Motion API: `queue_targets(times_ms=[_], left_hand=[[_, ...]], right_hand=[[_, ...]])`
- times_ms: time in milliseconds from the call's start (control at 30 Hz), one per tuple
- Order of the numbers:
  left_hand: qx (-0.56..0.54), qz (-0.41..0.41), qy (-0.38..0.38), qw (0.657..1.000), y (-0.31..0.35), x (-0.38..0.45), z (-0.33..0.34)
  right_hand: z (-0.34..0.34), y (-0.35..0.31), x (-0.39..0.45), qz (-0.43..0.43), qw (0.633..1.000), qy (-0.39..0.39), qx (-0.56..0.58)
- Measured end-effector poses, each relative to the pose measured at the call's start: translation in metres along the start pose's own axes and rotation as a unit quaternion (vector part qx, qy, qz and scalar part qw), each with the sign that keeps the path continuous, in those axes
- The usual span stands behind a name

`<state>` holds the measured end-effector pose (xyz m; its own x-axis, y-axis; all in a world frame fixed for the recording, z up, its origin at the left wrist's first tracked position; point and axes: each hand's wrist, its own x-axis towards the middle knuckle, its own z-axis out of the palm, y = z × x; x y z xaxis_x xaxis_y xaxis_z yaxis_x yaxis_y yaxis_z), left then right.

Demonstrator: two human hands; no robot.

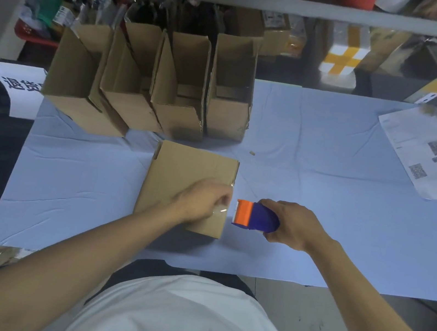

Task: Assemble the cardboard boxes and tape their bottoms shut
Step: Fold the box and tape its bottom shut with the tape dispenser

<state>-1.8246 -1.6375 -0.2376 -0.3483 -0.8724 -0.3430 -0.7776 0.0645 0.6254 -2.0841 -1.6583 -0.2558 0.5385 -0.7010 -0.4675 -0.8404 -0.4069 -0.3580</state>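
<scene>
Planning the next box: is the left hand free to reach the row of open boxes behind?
Probably not yet: the left hand presses clear tape onto the cardboard box. Nothing lies between it and the open boxes.

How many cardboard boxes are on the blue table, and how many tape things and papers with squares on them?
Open cardboard boxes standing in a row at the back: 4
Cardboard box being taped, under the left hand: 1
Tape dispenser, orange and blue, in the right hand: 1
Printed sheet with square codes: 1
Total: 7
</scene>
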Motion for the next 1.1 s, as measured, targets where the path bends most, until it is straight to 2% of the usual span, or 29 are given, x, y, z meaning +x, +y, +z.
queue_targets(times_ms=[67,133,300,467,533,600,733,833,933,1000,1067,1100], left_hand=[[-0.109,-0.008,0.009,0.994,-0.005,-0.003,0.003],[-0.136,-0.014,0.031,0.990,-0.008,-0.004,0.006],[-0.135,-0.019,0.043,0.990,-0.006,-0.004,0.014],[-0.072,0.017,0.029,0.997,-0.003,-0.003,0.012],[0.003,0.034,0.005,0.999,-0.003,-0.005,0.015],[0.072,0.036,-0.009,0.997,-0.002,-0.007,0.022],[0.121,0.016,0.007,0.992,0.004,-0.006,0.030],[0.150,0.014,0.070,0.986,-0.001,-0.014,0.042],[0.143,0.011,0.123,0.982,-0.006,-0.029,0.051],[0.124,-0.022,0.150,0.981,-0.010,-0.034,0.053],[0.107,-0.037,0.177,0.978,-0.010,-0.039,0.054],[0.103,-0.036,0.181,0.977,-0.011,-0.042,0.055]], right_hand=[[0.001,-0.001,0.002,0.007,1.000,-0.009,0.008],[0.002,-0.001,0.002,0.017,0.999,-0.013,0.028],[0.007,-0.010,0.006,0.033,0.998,-0.018,0.048],[0.000,-0.022,0.020,0.084,0.989,-0.086,-0.088],[-0.001,-0.017,0.016,0.110,0.992,-0.051,-0.028],[-0.001,-0.013,0.013,0.132,0.991,0.025,0.010],[0.009,-0.015,0.023,0.149,0.978,0.144,-0.015],[0.026,-0.029,0.028,0.116,0.980,0.160,0.021],[0.040,-0.041,0.031,0.151,0.978,0.145,0.013],[0.038,-0.047,0.035,0.164,0.968,0.190,-0.019],[0.029,-0.056,0.044,0.093,0.967,0.235,0.014],[0.024,-0.061,0.050,0.042,0.972,0.228,0.047]])
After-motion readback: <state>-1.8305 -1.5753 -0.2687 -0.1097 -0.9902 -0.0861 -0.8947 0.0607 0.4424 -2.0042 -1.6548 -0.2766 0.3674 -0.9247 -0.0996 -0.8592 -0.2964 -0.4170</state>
